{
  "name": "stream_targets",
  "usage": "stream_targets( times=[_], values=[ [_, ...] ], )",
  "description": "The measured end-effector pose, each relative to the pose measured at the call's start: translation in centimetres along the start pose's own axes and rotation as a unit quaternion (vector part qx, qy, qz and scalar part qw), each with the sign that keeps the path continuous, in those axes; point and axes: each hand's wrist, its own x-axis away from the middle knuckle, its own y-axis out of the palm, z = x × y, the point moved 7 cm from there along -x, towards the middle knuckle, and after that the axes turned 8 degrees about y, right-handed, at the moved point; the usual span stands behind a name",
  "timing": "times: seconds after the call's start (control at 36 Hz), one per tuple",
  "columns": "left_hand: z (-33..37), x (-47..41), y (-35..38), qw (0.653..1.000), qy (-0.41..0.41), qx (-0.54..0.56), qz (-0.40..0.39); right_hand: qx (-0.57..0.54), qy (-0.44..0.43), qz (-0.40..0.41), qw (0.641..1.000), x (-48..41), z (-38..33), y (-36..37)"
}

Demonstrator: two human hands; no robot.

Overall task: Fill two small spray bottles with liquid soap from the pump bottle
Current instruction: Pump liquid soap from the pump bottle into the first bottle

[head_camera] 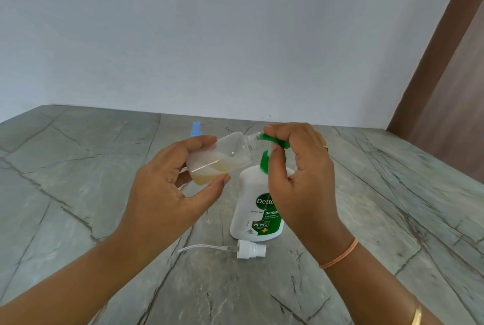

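My left hand (167,188) grips a small clear spray bottle (222,158), tilted with its open neck against the green pump spout. Pale yellow soap lies in its lower part. The white pump bottle (251,201) with a green label stands upright on the table. My right hand (301,167) is on top of the green pump head (275,141), fingers curled over it. A white spray cap (251,249) with its thin dip tube lies on the table in front of the pump bottle. A second small bottle with a blue spray top (196,129) stands behind my left hand, mostly hidden.
The grey stone table (78,193) with dark veins reaches a pale wall at the back. A brown door frame (445,62) rises at the right.
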Motion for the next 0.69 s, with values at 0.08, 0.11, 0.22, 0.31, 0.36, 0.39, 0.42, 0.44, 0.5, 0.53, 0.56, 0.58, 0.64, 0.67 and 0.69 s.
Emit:
stream_targets(
  times=[0.08, 0.11, 0.22, 0.31, 0.36, 0.39, 0.42, 0.44, 0.5, 0.53, 0.56, 0.58, 0.64, 0.67, 0.69],
  values=[
    [0.1, 0.0, -0.1, 1.0, -0.001, 0.001, 0.003, 0.008, -0.004, -0.005, 1.0, -0.2, -0.4, -0.2],
    [0.1, 0.0, -0.1, 1.0, 0.0, -0.002, 0.003, 0.012, -0.008, -0.005, 1.0, -0.1, -0.5, -0.2],
    [0.1, 0.0, -0.1, 1.0, -0.009, -0.003, 0.004, 0.016, -0.012, -0.001, 1.0, 0.1, -0.3, -0.1],
    [0.2, 0.0, 0.0, 1.0, -0.01, -0.003, 0.006, 0.015, -0.019, 0.006, 1.0, 0.2, -0.1, 0.0],
    [0.2, 0.0, 0.0, 1.0, -0.008, -0.003, 0.005, 0.01, -0.022, 0.012, 1.0, 0.4, 0.1, 0.0],
    [0.2, -0.1, 0.0, 1.0, -0.006, -0.006, 0.004, 0.007, -0.023, 0.016, 1.0, 0.6, 0.2, 0.1],
    [0.2, -0.1, 0.0, 1.0, -0.003, -0.011, 0.001, 0.004, -0.025, 0.018, 1.0, 0.7, 0.3, 0.2],
    [0.2, -0.1, 0.0, 1.0, 0.001, -0.016, -0.001, 0.001, -0.025, 0.02, 0.999, 0.8, 0.4, 0.3],
    [0.1, -0.1, -0.1, 1.0, 0.0, -0.018, -0.002, 0.0, -0.025, 0.022, 0.999, 0.9, 0.5, 0.4],
    [0.1, -0.1, -0.1, 1.0, -0.001, -0.017, -0.002, 0.0, -0.023, 0.022, 0.999, 0.9, 0.5, 0.4],
    [0.0, -0.1, -0.1, 1.0, -0.002, -0.018, -0.002, 0.0, -0.02, 0.021, 1.0, 0.9, 0.5, 0.4],
    [0.1, -0.1, -0.1, 1.0, -0.002, -0.021, -0.001, 0.0, -0.016, 0.018, 1.0, 0.9, 0.4, 0.4],
    [0.1, -0.1, -0.1, 1.0, -0.003, -0.021, 0.001, 0.001, -0.008, 0.01, 1.0, 0.6, 0.3, 0.3],
    [0.2, -0.1, -0.1, 1.0, -0.006, -0.018, 0.002, 0.001, -0.002, 0.005, 1.0, 0.4, 0.2, 0.2],
    [0.2, -0.1, -0.1, 1.0, -0.007, -0.015, 0.002, 0.0, 0.002, 0.0, 1.0, 0.2, 0.1, 0.1]
  ],
)
